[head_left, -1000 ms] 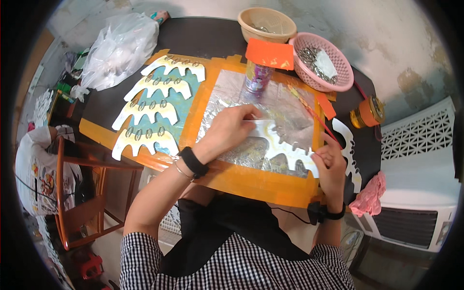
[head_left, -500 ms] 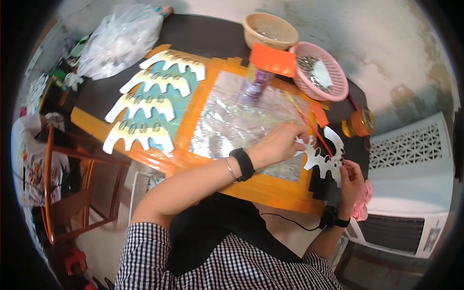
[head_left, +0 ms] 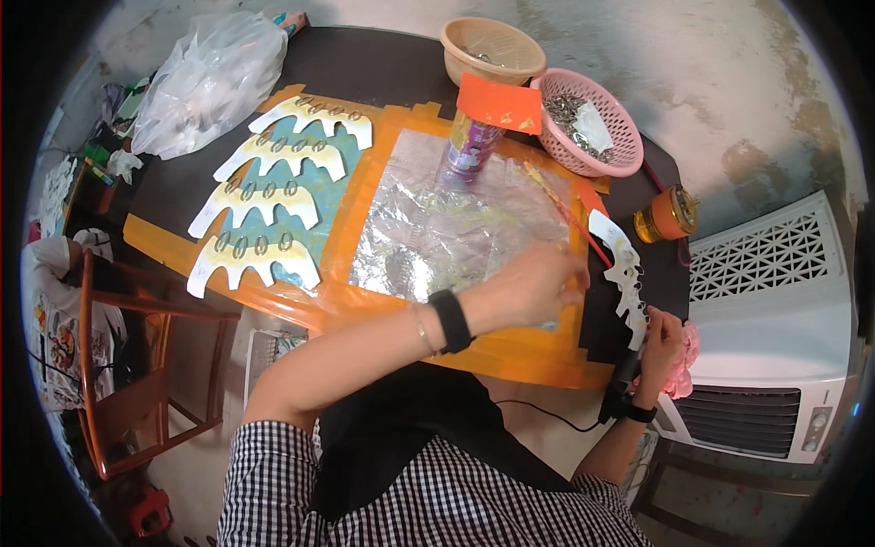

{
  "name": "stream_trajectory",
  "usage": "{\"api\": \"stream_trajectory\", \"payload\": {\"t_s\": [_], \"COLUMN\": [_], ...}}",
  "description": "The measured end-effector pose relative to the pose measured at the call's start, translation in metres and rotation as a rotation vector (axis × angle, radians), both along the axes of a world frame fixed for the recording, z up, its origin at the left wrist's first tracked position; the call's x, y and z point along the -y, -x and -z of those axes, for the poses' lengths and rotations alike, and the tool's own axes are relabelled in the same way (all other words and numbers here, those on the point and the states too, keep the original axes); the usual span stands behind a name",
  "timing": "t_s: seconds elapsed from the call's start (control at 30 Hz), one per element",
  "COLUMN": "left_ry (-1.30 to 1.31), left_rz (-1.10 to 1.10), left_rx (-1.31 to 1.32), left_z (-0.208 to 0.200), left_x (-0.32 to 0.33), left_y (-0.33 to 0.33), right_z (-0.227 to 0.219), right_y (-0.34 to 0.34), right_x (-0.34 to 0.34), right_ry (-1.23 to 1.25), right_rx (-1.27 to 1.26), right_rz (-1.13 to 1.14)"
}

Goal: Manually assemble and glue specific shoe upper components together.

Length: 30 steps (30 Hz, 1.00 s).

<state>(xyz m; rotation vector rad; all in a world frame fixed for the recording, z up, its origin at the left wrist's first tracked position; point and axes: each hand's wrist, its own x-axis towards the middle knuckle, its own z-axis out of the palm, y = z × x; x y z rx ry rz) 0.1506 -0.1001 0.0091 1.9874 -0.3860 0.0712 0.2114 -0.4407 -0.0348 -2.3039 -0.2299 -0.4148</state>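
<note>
A white scalloped strip with small metal rings along one edge stands at the table's right side. The fingers of my right hand are closed at its lower end, pinching it. My left hand is over the right part of the plastic-covered sheet, apart from the strip. Motion smears its fingers, so what they hold does not show. Several similar strips, white with yellowish upper parts and oval metal rings, lie in a column on a blue-green sheet at the left.
At the back stand a beige basket and a pink basket of metal pieces. A purple can carries an orange flap. A red-handled brush, amber jar, white plastic bag, wooden chair and white cooler surround my place.
My left hand has come off the white strip and moved slightly left and down. The strip now stands more upright, still at my right hand. The whole view has shifted a little.
</note>
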Motion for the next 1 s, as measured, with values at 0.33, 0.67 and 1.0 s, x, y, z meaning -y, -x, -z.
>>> {"api": "stream_trajectory", "payload": {"t_s": [0.33,0.67,1.0], "left_ry": [0.688,1.029,-0.347], "left_rz": [0.145,-0.001,-1.377], "left_rx": [0.515,0.987,-0.032], "left_z": [-0.071,-0.103,0.02], "left_x": [-0.083,-0.106,-0.267], "left_y": [0.156,0.3,0.285], "right_z": [-0.057,-0.063,-0.038], "right_y": [0.014,0.062,0.118], "right_x": [-0.09,-0.317,-0.431], "right_ry": [0.044,0.027,0.341], "right_rx": [0.175,-0.22,0.094], "right_rz": [-0.263,-1.145,-1.291]}}
